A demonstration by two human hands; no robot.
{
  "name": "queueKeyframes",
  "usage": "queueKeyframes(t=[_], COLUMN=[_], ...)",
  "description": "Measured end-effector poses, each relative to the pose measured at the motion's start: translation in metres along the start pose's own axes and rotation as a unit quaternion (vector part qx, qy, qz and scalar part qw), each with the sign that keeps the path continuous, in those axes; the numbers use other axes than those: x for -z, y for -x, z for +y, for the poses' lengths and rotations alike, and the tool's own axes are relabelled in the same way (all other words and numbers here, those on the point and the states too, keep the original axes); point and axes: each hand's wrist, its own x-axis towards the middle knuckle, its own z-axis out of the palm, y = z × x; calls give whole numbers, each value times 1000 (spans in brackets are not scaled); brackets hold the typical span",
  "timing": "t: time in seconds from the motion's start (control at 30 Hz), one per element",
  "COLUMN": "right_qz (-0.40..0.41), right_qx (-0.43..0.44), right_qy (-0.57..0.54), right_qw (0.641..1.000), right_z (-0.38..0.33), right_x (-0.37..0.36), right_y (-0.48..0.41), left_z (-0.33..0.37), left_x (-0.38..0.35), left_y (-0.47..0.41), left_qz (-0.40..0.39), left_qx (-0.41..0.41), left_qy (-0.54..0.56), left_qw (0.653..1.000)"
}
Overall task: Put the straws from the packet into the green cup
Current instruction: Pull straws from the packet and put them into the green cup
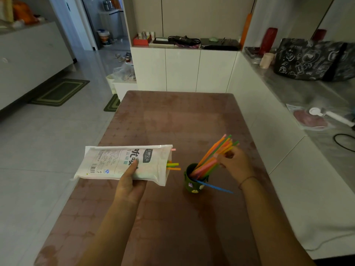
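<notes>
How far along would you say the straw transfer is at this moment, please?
Mostly done: a bundle of straws already stands in the green cup, held by the right hand. The left hand holds the packet; a few straws poking from its mouth remain.

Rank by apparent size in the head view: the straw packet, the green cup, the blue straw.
1. Straw packet, clearly largest.
2. Green cup.
3. Blue straw: longer than the cup is tall, but far thinner.

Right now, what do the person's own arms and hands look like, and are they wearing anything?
Both forearms are bare, with no sleeves or gloves in view. The left hand shows no jewellery. The right hand has a thin dark band around its wrist.
</notes>
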Motion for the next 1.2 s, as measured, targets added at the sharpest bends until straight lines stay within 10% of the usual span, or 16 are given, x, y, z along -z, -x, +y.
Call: queueKeyframes(t=[0.93, 1.1, 1.2], right_qz=[161, 24, -67], right_qx=[104, -10, -200], right_qy=[-95, -282, -469], right_qw=[977, 959, 858], right_z=[-43, -55, -52], right_x=[8, -47, -75], right_y=[15, 38, 47], left_z=[-8, -9, -7], left_x=[-10, -20, -25], left_y=[2, 6, 10], left_qz=[-30, -42, -68], left_qx=[0, -10, -32], left_qy=[-14, -16, -43], left_qw=[999, 999, 996])
